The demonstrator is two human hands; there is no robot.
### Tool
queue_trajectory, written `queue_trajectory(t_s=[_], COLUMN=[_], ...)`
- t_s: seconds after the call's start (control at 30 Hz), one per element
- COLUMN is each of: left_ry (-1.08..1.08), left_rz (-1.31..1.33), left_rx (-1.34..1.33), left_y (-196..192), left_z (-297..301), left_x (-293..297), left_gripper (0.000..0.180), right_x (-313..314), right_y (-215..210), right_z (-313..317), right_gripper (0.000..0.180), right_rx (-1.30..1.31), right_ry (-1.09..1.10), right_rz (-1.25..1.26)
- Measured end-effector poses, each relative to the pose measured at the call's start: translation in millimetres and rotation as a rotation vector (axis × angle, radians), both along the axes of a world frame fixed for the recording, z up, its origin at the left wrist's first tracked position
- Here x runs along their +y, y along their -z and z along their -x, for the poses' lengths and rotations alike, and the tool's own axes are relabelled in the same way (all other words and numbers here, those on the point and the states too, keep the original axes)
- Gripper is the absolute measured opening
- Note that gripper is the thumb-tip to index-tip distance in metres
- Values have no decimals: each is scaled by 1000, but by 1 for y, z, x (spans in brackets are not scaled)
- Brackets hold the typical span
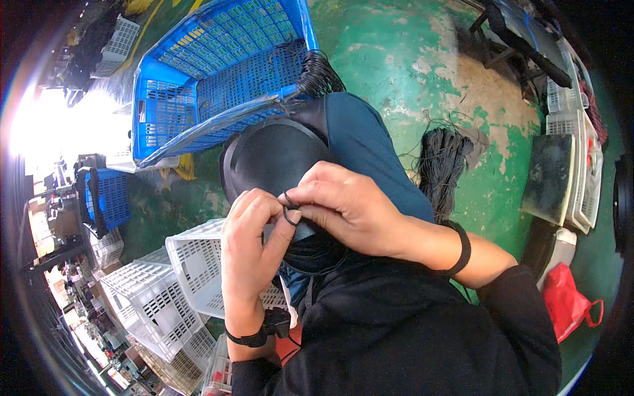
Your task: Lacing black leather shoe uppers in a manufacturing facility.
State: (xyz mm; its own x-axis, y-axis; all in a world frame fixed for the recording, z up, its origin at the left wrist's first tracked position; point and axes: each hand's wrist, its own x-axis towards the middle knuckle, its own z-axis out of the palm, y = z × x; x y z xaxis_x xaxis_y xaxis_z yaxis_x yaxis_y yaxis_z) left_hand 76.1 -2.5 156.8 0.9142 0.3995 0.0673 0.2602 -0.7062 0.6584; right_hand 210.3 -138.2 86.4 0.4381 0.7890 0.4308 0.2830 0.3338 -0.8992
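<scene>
Dark looped cord point(286, 216) is pinched at the dial's centre by the left hand point(251, 231) and right hand point(350, 208); whether the loop is knotted cannot be told. Bundled strands point(444, 165), seemingly unworked, are left on the floor point(383, 63) toward two o'clock.

Behind the left hand point(254, 241), a black wrist strap point(246, 339) carries a small dark box point(277, 321); behind the right hand point(350, 208), a plain black band point(458, 247). Farther back, black sleeves point(522, 307); beyond, dark teal trousers point(370, 135).

black cord point(286, 215) | thin | curved into small loop | pinched between left hand point(247, 244) and right hand point(353, 210)
</scene>
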Motion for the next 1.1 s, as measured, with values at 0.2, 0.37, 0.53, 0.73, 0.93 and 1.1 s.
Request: queue_trajectory(t_s=[0.2,0.37,0.53,0.73,0.93,1.1], left_ry=[100,59,-150,-119,-112,-112], left_rz=[-88,-46,608,533,223,114], left_rx=[45,-96,34,-34,55,-134], left_y=[4,8,0,15,19,23], left_z=[-7,-6,10,14,24,40], left_x=[-1,-2,5,6,-4,-6], left_gripper=[8,6,8,7,9,18], right_x=[-5,-4,-16,-14,-26,-28], right_y=[-2,-4,-6,5,11,8], right_z=[-9,-20,-29,-30,-20,-15], right_gripper=[19,12,12,14,9,47], right_rx=[-187,-161,751,442,444,200], right_ry=[8,-33,-370,-227,-263,-93], right_rz=[119,194,463,473,487,445])
